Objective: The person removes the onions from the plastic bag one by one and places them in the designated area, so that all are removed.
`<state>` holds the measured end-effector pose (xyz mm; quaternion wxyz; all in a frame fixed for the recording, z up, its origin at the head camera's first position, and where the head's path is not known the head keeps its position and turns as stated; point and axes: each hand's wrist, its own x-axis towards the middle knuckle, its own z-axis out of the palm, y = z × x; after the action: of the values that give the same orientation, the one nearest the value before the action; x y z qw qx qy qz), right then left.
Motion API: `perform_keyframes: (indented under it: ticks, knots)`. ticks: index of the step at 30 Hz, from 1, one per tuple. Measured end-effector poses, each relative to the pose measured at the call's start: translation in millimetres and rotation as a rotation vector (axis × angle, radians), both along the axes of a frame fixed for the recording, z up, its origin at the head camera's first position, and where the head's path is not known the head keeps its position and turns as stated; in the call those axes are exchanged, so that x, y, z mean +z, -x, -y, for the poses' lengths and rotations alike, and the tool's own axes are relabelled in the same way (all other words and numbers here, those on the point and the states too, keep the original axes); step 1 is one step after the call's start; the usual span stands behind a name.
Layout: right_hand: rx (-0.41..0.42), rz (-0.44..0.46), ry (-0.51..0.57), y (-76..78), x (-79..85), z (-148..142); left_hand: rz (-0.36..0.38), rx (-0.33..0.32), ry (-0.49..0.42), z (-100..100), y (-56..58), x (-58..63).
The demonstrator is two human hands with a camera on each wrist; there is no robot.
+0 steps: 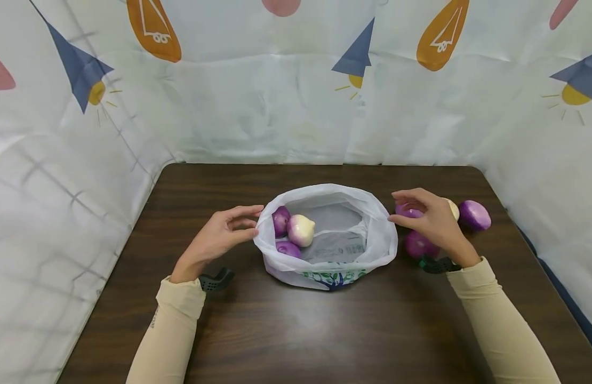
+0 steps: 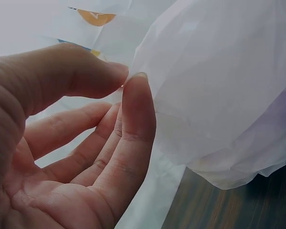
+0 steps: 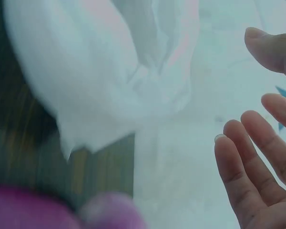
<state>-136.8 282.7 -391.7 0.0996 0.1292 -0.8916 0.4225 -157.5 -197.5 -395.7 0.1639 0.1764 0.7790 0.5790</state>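
A white plastic bag (image 1: 332, 266) with a printed tree stands on the table, its mouth spread wide. Inside, at its left side, lie a pale onion (image 1: 301, 231) and two purple onions (image 1: 281, 221). My left hand (image 1: 225, 234) is at the bag's left rim, fingertips right against the plastic; the left wrist view shows thumb and index tips close together beside the bag. On the other side, my right hand (image 1: 432, 218) hovers at the right rim with thumb and fingers apart, holding nothing, as the right wrist view also shows.
Beneath and behind my right hand lie several more onions, among them a purple one (image 1: 421, 244), another purple one (image 1: 474, 215) farther right and a partly hidden pale one (image 1: 452, 209). The dark wooden table (image 1: 296, 341) meets patterned white curtains (image 1: 277, 117) at its back and sides.
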Motion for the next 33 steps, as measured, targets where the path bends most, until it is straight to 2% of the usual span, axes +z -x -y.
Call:
perform_keyframes:
  ticks: [10,19,33]
  knots:
    - [0.088,0.015,0.025,15.3,5.4,36,-0.004,0.000,-0.002,-2,-2.9,5.6]
    - [0.203,-0.065,0.029,29.9,2.6,67,-0.014,-0.017,-0.024,-3,-5.3,8.7]
    - [0.331,-0.031,0.080,37.5,-8.1,115,-0.028,-0.023,-0.041,-3,-6.4,9.5]
